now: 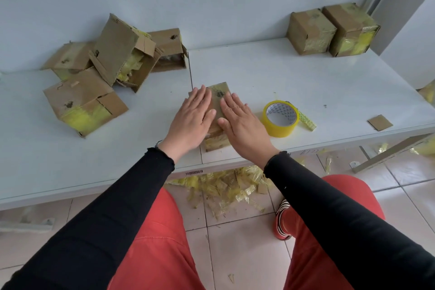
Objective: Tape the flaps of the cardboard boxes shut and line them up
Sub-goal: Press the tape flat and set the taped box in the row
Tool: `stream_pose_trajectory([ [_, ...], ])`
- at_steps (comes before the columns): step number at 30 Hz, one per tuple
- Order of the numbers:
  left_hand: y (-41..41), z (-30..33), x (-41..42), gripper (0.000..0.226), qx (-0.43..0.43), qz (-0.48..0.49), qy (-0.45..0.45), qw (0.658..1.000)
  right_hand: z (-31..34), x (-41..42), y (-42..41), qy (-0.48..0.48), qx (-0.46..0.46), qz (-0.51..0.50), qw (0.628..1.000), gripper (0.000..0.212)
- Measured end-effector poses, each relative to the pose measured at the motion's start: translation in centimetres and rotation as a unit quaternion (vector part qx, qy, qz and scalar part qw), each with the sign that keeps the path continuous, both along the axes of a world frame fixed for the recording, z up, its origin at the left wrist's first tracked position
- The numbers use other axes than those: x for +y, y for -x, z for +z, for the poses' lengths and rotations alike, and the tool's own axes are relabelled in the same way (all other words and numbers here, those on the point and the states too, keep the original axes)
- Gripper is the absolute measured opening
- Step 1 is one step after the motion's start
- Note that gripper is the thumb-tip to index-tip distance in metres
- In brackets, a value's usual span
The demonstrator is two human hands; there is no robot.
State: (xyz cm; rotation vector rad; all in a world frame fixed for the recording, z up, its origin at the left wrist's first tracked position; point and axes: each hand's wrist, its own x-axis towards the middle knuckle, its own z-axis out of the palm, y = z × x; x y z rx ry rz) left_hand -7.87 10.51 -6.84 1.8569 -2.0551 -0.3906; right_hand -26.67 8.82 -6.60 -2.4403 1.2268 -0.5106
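A small cardboard box stands near the front edge of the white desk, about midway along it, right beside the seam where two desk panels meet. Both hands lie flat on its top with fingers straight: the left hand presses the left half, the right hand the right half, thumbs nearly meeting over the middle. Neither hand curls round anything. The box's top flaps are down under the palms, so its contents are hidden; crinkled yellowish tape shows on its near face.

Just right of the box, close to the front edge, lies a roll of yellow tape with a loose tail trailing to its right. Farther right along the front edge lies a cardboard scrap.

At the back left of the desk sits a heap of open boxes, tipped at angles and touching one another. The topmost one leans with its flaps hanging loose, and crumpled yellow tape shows inside its open end. The nearest box in the heap lies on its side, one flap partly up and a yellow patch on its face.

At the back right corner two closed boxes stand upright, side by side and touching, wrapped with yellowish tape.

Yellow tape scraps litter the tiled floor under the front edge.
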Motion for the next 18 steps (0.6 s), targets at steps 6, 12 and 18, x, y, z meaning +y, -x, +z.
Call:
stream_pose_trajectory([
  [6, 0.4, -0.2, -0.7, 0.061, 0.064, 0.006, 0.0, 0.998, -0.7, -0.6, 0.1, -0.041, -0.069, 0.004, 0.997, 0.056],
  [12, -0.3, -0.3, -1.0, 0.095, 0.52, 0.189, -0.082, 0.829, -1.6, 0.0, 0.2, -0.368, -0.48, -0.14, 0.784, 0.07],
  [18, 1.6, -2.3, -1.7, 0.051, 0.652, 0.212, -0.097, 0.721, -2.5, 0.7, -1.1, -0.37, -0.511, -0.141, 0.763, 0.047],
])
